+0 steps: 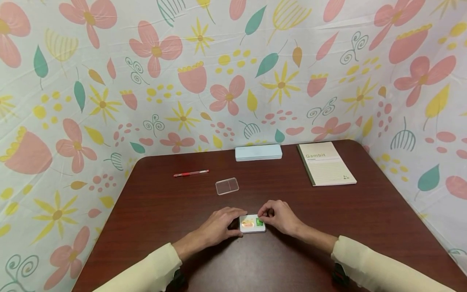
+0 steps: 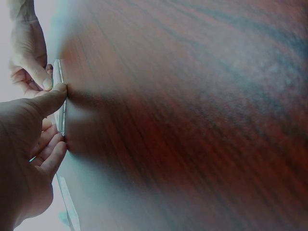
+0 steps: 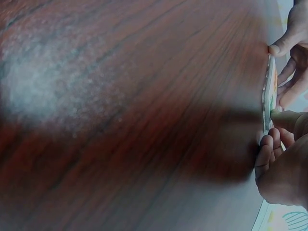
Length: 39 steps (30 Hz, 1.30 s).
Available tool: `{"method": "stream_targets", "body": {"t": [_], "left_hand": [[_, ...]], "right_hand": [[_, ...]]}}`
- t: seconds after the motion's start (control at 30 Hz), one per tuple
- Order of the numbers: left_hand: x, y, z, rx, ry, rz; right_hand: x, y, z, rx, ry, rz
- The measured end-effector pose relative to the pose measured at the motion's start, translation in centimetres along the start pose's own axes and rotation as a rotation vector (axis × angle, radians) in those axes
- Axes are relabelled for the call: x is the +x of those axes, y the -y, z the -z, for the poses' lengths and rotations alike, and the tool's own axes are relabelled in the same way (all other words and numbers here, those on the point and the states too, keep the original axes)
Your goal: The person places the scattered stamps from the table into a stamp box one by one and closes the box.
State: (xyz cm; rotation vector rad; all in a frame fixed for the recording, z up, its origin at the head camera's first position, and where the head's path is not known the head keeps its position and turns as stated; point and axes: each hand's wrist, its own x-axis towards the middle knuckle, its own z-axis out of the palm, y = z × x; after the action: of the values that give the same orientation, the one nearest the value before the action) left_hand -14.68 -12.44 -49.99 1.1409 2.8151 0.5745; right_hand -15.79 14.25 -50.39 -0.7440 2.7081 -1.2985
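A small flat white case (image 1: 252, 229) with clear edges lies on the brown table. On its face are an orange-and-yellow picture piece (image 1: 247, 222) and, to the right, a small green piece (image 1: 259, 222). My left hand (image 1: 220, 223) grips the case's left end, thumb at the near corner and fingers at the far one. At the other end, my right hand (image 1: 281, 218) pinches at the green piece, its thumb (image 3: 281, 118) on it and the other fingers curled. A clear rectangular lid (image 1: 227, 186) lies beyond the case, farther back and left.
Toward the back left lies a red pen (image 1: 191, 173). A pale blue box (image 1: 258, 153) sits by the back edge, and a "Gambit" notepad (image 1: 326, 164) lies at the back right. A flower-printed curtain (image 1: 226, 73) stands close behind the table (image 1: 164, 211).
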Motion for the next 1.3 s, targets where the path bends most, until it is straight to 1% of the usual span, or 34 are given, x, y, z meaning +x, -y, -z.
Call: {"method": "stream_targets", "body": {"t": [0.43,0.97,1.17,1.3], "left_hand": [[-0.06,-0.03,0.09,-0.003,0.004,-0.005],[0.01,0.10,-0.14,0.010,-0.022,-0.033],[0.05,0.05,-0.06,0.009,-0.012,-0.024],[0.06,-0.11,0.10,0.011,0.008,-0.003]], "right_hand": [[0.04,-0.06,0.11,-0.010,0.015,0.001],[0.07,-0.32,0.08,0.006,0.009,0.021],[0.11,-0.30,0.35,0.020,0.020,0.016],[0.17,-0.24,0.66,0.034,0.029,0.008]]}}
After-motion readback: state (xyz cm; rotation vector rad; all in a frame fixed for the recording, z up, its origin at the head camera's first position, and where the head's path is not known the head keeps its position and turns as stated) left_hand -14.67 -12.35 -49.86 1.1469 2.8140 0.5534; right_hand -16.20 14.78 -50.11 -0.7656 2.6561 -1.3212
